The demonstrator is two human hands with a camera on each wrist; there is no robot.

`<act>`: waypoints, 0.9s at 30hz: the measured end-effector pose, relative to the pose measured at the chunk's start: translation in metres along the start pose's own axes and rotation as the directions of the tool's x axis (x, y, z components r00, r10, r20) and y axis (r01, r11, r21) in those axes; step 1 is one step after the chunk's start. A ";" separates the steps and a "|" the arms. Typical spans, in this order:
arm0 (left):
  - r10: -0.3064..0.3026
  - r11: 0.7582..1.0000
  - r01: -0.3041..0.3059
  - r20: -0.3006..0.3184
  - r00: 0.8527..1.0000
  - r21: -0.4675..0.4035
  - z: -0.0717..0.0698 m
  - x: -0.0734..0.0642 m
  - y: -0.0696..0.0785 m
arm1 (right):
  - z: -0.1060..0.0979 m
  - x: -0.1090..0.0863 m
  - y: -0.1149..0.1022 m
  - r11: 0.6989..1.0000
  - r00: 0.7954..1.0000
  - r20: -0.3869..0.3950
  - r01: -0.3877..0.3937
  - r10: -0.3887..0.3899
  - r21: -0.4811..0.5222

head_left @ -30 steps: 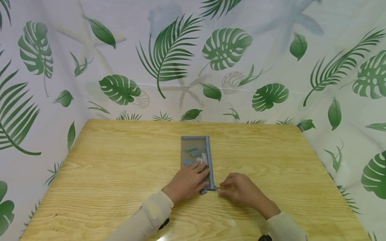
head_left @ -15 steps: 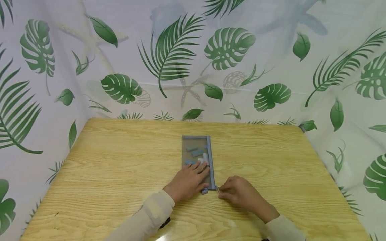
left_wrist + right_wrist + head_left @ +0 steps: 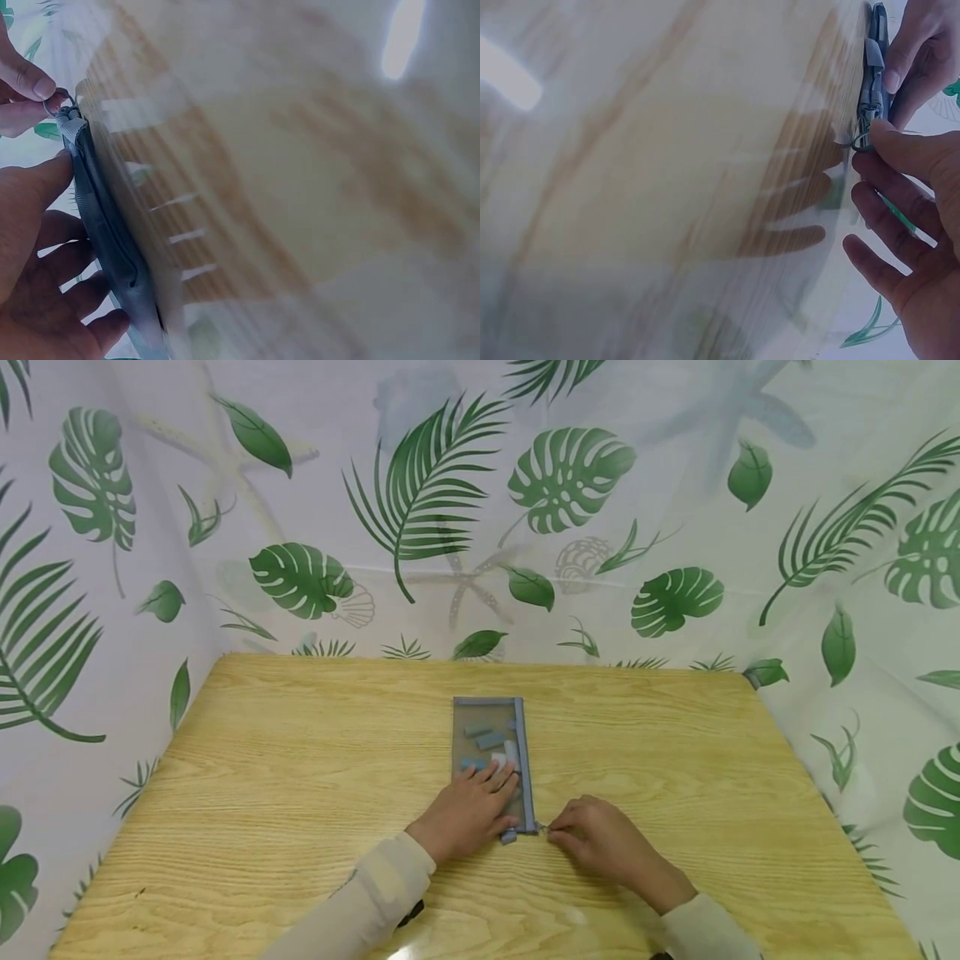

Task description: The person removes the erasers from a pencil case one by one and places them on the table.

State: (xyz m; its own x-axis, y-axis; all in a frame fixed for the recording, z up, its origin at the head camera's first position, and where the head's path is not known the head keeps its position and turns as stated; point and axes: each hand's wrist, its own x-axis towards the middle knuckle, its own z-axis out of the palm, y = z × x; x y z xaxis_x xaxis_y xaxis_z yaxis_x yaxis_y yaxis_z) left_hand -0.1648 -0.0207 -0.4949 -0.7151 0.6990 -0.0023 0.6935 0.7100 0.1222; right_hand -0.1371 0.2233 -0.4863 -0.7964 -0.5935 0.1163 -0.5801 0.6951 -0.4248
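Observation:
A see-through zip pouch (image 3: 480,714) with grey-blue edging lies lengthwise on the table, several small pale and blue pieces (image 3: 492,741) showing inside it. My left hand (image 3: 465,814) rests on its near half, fingers spread and fairly straight, covering part of the contents. At the pouch's near right corner, my right hand (image 3: 603,839) pinches a thin metal ring (image 3: 861,141) between thumb and forefinger. That ring joins the end of the zip edge, seen side-on as a dark strip (image 3: 105,210) in the left wrist view. The other right fingers are loosely spread.
The wood-grain table (image 3: 322,743) extends around the pouch on all sides. A leaf-printed white cloth (image 3: 465,510) hangs behind it and along both sides. A small blue-grey tab (image 3: 509,837) sticks out at the pouch's near edge.
My right hand dips slightly toward me, then comes back up a little, pinching the ring throughout. My left hand stays on the pouch, which keeps its place. The head view shifts slightly.

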 end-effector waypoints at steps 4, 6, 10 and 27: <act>-0.005 1.000 0.005 0.009 1.000 -0.003 0.000 0.000 0.000 | 0.000 -0.001 0.000 1.000 1.000 -0.005 -0.012 0.012 -0.020; -0.006 1.000 0.006 0.012 1.000 -0.003 0.000 0.001 0.000 | -0.001 -0.001 0.001 0.999 1.000 -0.006 -0.015 0.015 -0.029; 0.007 1.000 -0.006 -0.005 1.000 0.014 -0.002 0.000 0.001 | -0.001 0.000 0.002 0.999 1.000 -0.010 -0.016 0.016 -0.040; 0.030 0.987 -0.024 -0.035 0.999 0.157 -0.001 -0.001 0.005 | 0.001 0.010 0.002 0.994 0.987 -0.140 0.062 -0.074 -0.088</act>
State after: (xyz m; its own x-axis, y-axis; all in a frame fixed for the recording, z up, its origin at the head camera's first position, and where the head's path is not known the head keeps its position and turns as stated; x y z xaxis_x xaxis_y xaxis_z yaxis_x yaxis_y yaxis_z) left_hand -0.1608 -0.0176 -0.4934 -0.6970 0.7162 0.0364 0.7153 0.6979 -0.0347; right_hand -0.1459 0.2184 -0.4865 -0.7671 -0.5808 0.2723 -0.6415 0.6895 -0.3362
